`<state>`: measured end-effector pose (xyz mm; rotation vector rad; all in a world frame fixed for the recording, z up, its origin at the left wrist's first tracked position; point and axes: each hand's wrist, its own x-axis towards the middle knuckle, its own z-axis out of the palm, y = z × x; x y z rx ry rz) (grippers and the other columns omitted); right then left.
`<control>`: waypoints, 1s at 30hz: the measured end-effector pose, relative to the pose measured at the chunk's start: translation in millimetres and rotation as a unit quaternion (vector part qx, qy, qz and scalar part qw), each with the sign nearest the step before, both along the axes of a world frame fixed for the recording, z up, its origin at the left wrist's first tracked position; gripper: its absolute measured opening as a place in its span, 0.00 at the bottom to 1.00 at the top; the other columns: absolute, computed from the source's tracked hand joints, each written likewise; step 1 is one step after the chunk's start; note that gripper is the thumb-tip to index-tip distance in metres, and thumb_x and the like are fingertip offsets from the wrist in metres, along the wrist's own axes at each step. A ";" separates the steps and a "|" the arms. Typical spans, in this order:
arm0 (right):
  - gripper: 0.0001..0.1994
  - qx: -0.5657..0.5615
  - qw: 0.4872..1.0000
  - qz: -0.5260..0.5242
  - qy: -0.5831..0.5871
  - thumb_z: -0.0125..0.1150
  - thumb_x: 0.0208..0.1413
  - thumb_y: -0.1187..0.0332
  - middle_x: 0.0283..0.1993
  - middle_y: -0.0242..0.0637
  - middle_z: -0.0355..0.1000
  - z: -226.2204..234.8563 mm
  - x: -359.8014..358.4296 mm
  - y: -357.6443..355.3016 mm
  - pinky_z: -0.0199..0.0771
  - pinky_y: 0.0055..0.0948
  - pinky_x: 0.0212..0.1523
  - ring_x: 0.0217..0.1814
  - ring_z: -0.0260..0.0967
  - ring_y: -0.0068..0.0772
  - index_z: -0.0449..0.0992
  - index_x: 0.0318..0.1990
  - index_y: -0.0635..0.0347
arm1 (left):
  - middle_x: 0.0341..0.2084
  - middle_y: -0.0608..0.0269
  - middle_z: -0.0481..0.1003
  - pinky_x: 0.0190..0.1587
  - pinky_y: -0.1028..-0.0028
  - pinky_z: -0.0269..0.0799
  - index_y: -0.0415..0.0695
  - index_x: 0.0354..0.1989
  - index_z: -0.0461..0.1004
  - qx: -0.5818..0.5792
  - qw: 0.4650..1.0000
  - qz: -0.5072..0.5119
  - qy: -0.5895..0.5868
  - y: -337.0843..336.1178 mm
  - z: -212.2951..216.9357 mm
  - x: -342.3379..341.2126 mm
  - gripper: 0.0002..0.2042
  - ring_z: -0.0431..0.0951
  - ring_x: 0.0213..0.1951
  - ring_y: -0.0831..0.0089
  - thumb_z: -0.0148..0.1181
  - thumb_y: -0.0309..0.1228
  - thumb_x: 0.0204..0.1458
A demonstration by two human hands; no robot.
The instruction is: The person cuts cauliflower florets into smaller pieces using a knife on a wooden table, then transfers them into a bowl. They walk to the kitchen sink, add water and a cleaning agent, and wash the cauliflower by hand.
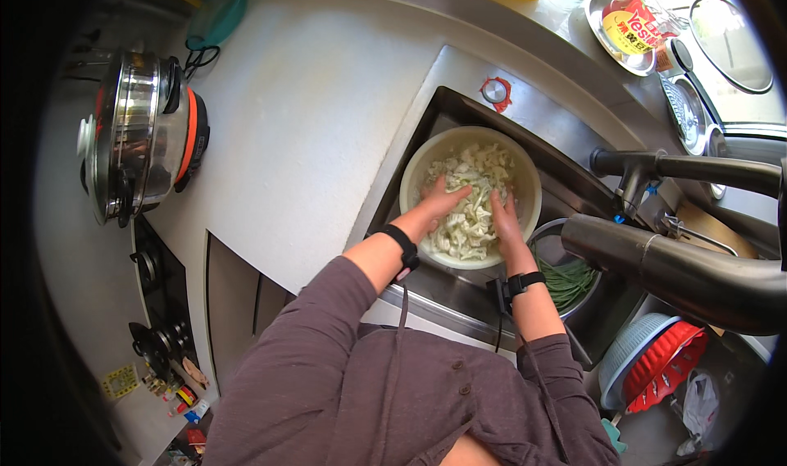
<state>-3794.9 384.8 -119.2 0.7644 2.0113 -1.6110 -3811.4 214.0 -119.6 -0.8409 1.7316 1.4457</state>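
Note:
A cream-coloured round bowl (pixel 531 171) sits in the sink and holds a heap of pale white-green cut vegetable pieces (pixel 475 167); whether they are cabbage or cauliflower I cannot tell. My left hand (pixel 443 201) reaches into the left side of the heap, thumb spread away from the fingers. Opposite it, my right hand (pixel 505 218) is at the right side with its fingers stretched down against the pieces. Some fingertips are hidden in the heap. Neither hand visibly grips a piece. Both wrists wear black straps.
A metal basin (pixel 594 290) with long green stalks (pixel 566 279) stands right of the bowl in the sink (pixel 447 105). The thick metal faucet (pixel 656 261) overhangs from the right. Blue and red baskets (pixel 666 363) lie lower right. A steamer pot (pixel 135 138) stands on the left of the counter (pixel 303 122).

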 end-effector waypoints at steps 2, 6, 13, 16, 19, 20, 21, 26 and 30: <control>0.31 -0.090 0.994 -0.042 -0.055 0.54 0.62 0.55 0.67 0.41 0.56 1.1 -1.3 -6.0 0.54 0.31 0.64 0.68 0.53 0.34 0.54 0.68 0.61 | 0.60 0.47 0.61 0.59 0.63 0.64 0.40 0.68 0.45 0.111 0.993 0.037 0.033 4.3 -8.7 -1.0 0.43 0.64 0.60 0.60 0.64 0.44 0.51; 0.28 -0.260 0.965 -0.044 0.000 0.53 0.63 0.59 0.62 0.38 0.64 23.9 -2.2 0.7 0.61 0.29 0.59 0.62 0.61 0.31 0.57 0.66 0.61 | 0.57 0.46 0.65 0.57 0.65 0.66 0.41 0.65 0.54 0.246 0.964 0.082 0.054 0.6 10.9 0.2 0.37 0.66 0.59 0.63 0.64 0.44 0.50; 0.24 -0.018 0.967 0.172 0.189 0.52 0.63 0.61 0.65 0.45 0.62 47.2 -7.0 26.6 0.56 0.30 0.64 0.66 0.59 0.35 0.62 0.63 0.64 | 0.62 0.48 0.51 0.63 0.62 0.56 0.38 0.61 0.55 0.066 0.990 -0.029 0.123 -17.1 61.7 -6.4 0.37 0.52 0.66 0.60 0.62 0.49 0.51; 0.26 0.056 0.978 0.092 0.180 0.50 0.65 0.58 0.68 0.46 0.58 28.1 -23.4 21.0 0.54 0.31 0.66 0.70 0.54 0.38 0.60 0.65 0.63 | 0.63 0.49 0.50 0.63 0.67 0.56 0.35 0.65 0.50 -0.046 0.991 -0.043 0.119 -17.3 45.5 -18.5 0.43 0.52 0.65 0.61 0.63 0.50 0.49; 0.28 0.013 0.988 0.084 0.133 0.48 0.65 0.55 0.70 0.45 0.54 7.9 -31.9 11.3 0.49 0.30 0.68 0.71 0.50 0.38 0.56 0.67 0.61 | 0.65 0.47 0.53 0.61 0.66 0.58 0.36 0.68 0.44 0.175 0.975 0.109 0.080 -7.0 19.8 -32.5 0.45 0.56 0.65 0.60 0.62 0.48 0.50; 0.28 -0.015 0.990 0.075 0.121 0.48 0.65 0.56 0.70 0.44 0.54 3.4 -33.0 7.2 0.49 0.30 0.67 0.71 0.50 0.37 0.56 0.67 0.62 | 0.65 0.46 0.56 0.60 0.65 0.61 0.37 0.69 0.42 0.196 0.974 0.093 0.064 -1.3 13.5 -36.4 0.45 0.60 0.63 0.59 0.62 0.46 0.51; 0.28 -0.043 0.991 0.066 0.109 0.48 0.66 0.56 0.69 0.43 0.54 1.2 -33.1 3.5 0.49 0.30 0.67 0.71 0.51 0.36 0.56 0.67 0.62 | 0.65 0.46 0.55 0.60 0.66 0.61 0.38 0.70 0.41 0.207 0.973 0.082 0.068 2.2 10.0 -37.3 0.45 0.60 0.63 0.60 0.62 0.46 0.51; 0.24 -0.139 0.988 0.044 0.056 0.47 0.66 0.58 0.66 0.38 0.57 27.6 -24.4 3.5 0.51 0.27 0.65 0.67 0.53 0.30 0.61 0.64 0.63 | 0.57 0.56 0.65 0.53 0.70 0.67 0.45 0.65 0.54 0.266 0.959 0.061 0.071 4.6 28.6 -29.7 0.29 0.67 0.57 0.69 0.56 0.40 0.57; 0.21 -0.164 0.967 0.152 0.120 0.46 0.66 0.60 0.67 0.40 0.57 63.2 -10.4 28.8 0.50 0.28 0.66 0.69 0.52 0.31 0.67 0.61 0.62 | 0.47 0.62 0.70 0.54 0.74 0.64 0.44 0.59 0.62 0.299 0.948 0.063 0.084 -9.7 54.6 -13.9 0.21 0.68 0.51 0.74 0.54 0.38 0.59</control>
